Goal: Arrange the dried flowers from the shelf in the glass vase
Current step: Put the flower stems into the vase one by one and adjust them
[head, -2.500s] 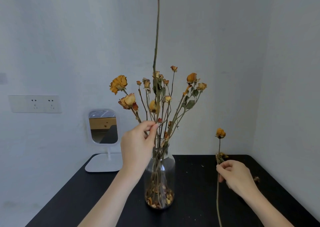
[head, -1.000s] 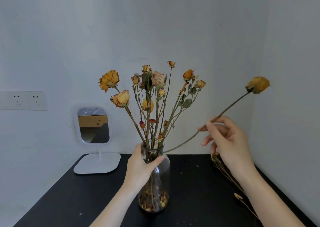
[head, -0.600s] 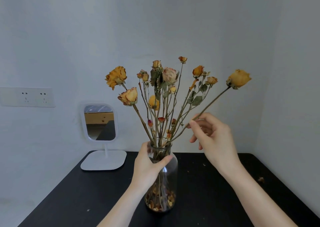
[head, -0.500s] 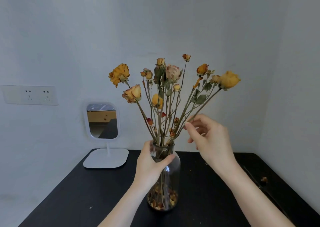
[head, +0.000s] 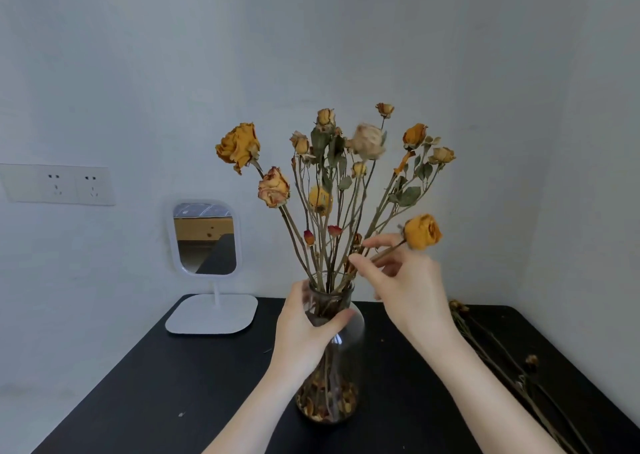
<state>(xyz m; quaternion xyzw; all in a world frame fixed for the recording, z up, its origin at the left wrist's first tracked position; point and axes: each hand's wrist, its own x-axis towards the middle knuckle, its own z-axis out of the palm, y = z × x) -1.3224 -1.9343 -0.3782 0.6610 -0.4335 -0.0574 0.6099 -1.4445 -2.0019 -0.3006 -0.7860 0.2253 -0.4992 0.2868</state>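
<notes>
Vase [head: 346, 360] on desk [head: 173, 384], already full of flowers [head: 320, 197]. Left hand [head: 304, 329] grips its neck. Right hand [head: 405, 287] fingers [head: 379, 244] pinch yellow rose [head: 422, 231] stem, angled toward rim (likely partly in). Few loose stems [head: 491, 349] still lie on desk at right.

A small white table mirror with rounded corners [head: 207, 238] is standing upright on a thin stem and a flat square white base [head: 212, 314]. A matte black tabletop [head: 166, 377] is carrying the mirror, and the glass is reflecting a light wooden board. Left of the mirror and a little higher, a white double socket plate [head: 57, 184] is sitting on the pale grey wall [head: 138, 72]. Well in front of the mirror, a tiny pale speck [head: 181, 414] is lying.
</notes>
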